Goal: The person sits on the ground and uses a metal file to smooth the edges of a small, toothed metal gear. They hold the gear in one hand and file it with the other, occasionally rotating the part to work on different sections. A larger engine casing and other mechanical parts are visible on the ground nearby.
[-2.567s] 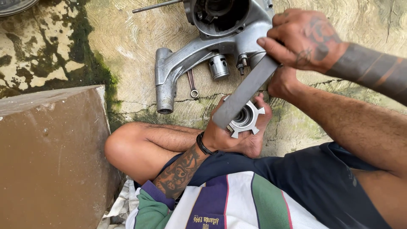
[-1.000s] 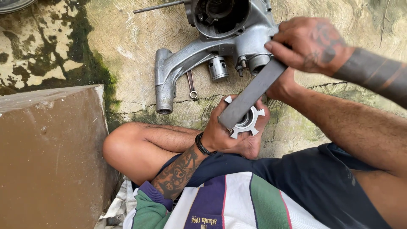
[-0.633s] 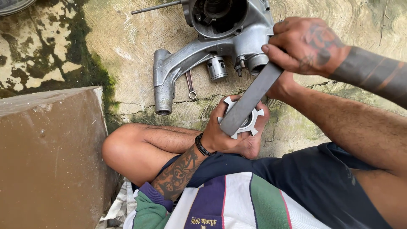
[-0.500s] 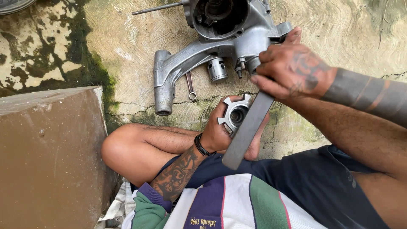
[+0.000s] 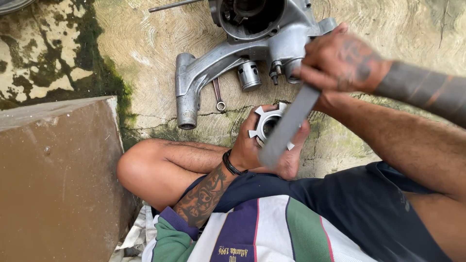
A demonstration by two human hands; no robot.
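Filing is the step in hand: left hand (image 5: 262, 145) cups the toothed metal ring (image 5: 268, 127) above the knee, right hand (image 5: 340, 60) grips the flat file (image 5: 287, 127) across it, so the next stroke likely needs steady, level pressure.

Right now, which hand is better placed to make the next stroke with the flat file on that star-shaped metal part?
Probably the right hand: it grips the flat file by its upper end, and the file lies across the star-shaped part. The left hand is occupied cradling that part from below.
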